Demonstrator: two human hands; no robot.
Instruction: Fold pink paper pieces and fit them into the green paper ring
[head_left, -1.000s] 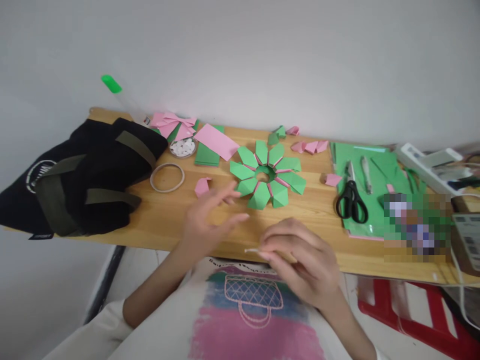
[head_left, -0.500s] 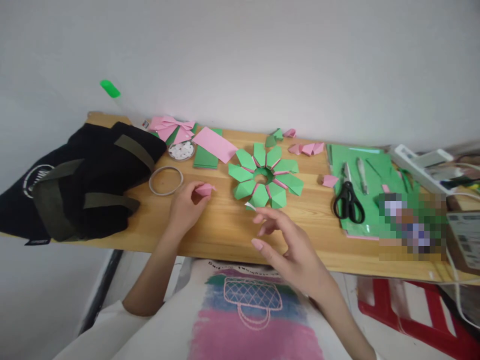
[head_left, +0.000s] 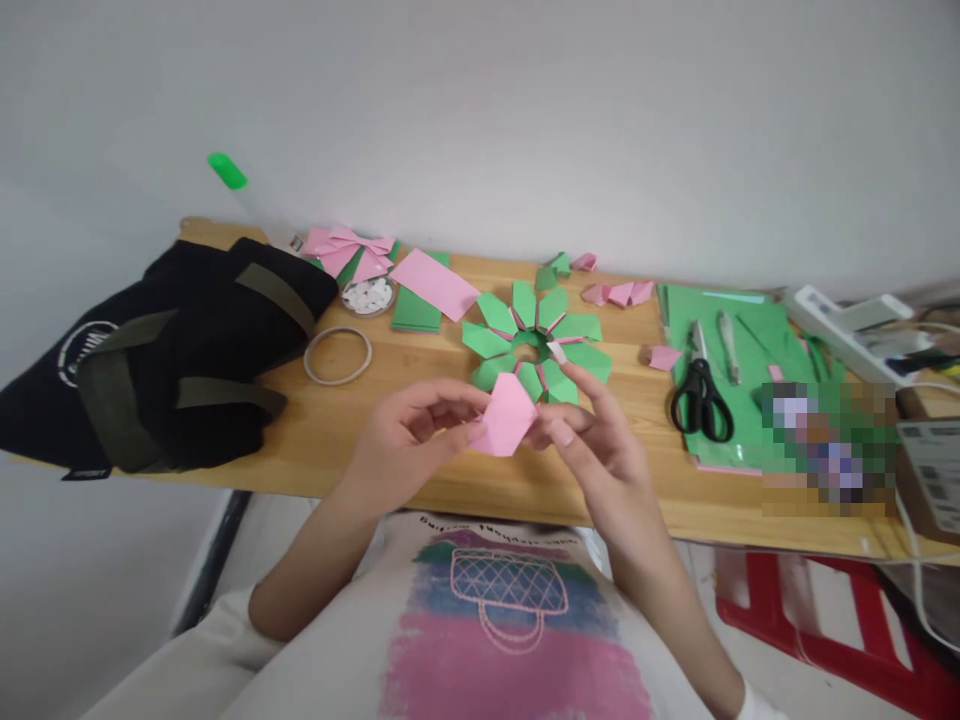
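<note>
A pink folded paper piece is held up over the table's front half. My left hand pinches its left edge between thumb and fingers. At its right edge, my right hand closes thumb and fingers on the paper. A small white strip sticks out from the tip of my right index finger. Just behind the pink piece lies a ring of green folded petals with pink inner edges; the held piece and my right hand cover part of its near side.
To the left are a black bag, a tape-like ring and a dish of white bits. Pink paper lies at the back. On the right, black-handled scissors rest on green sheets, near a white power strip.
My left hand has brought the pink piece rightward to the middle. My right hand has moved slightly up and right, its fingers now closed at the piece's right edge.
</note>
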